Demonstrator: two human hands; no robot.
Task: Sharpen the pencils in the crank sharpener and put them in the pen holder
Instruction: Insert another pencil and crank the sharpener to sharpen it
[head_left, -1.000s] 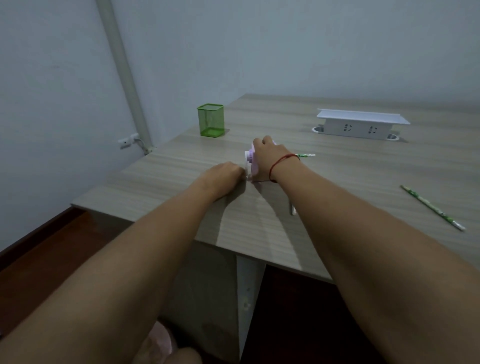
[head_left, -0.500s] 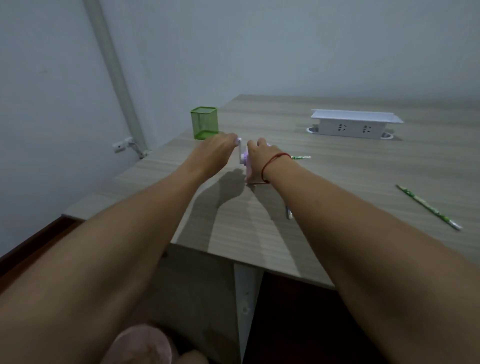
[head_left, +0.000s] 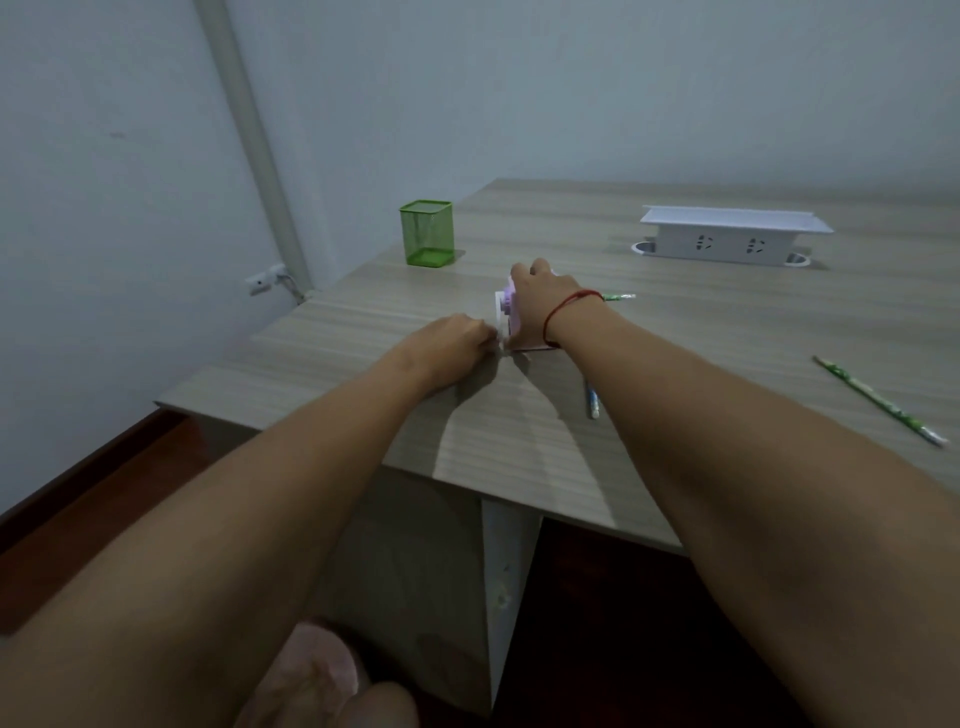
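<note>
The holder (head_left: 427, 234) stands at the far left of the table (head_left: 519, 431), green mesh, one of it, and I see no pencil inside. Nearer me, my left hand (head_left: 457, 340) is curled tight round the crank (head_left: 500, 317), low by the tabletop. The sharpener (head_left: 506, 304) is one small pink plastic box. I judge it light enough to skid or tip when cranked, so it needs weight from above. My right hand (head_left: 545, 299) does that, with fingers wrapped over its top and clamping it down.

A green pencil (head_left: 619, 297) pokes out from the sharpener's right side, lying level. My hand hides whether the tip is fully seated.

I count three pencils. One is in the sharpener, and a bluish pencil (head_left: 592, 404) lies partly under my right forearm. A loose pencil (head_left: 878, 400), green-patterned, lies well apart at the far right. They look thin, stiff and light, with a brittle point, and they will probably roll. I would pinch each at mid-shaft and feed it in straight. One socket box (head_left: 732, 236) sits at the back.
</note>
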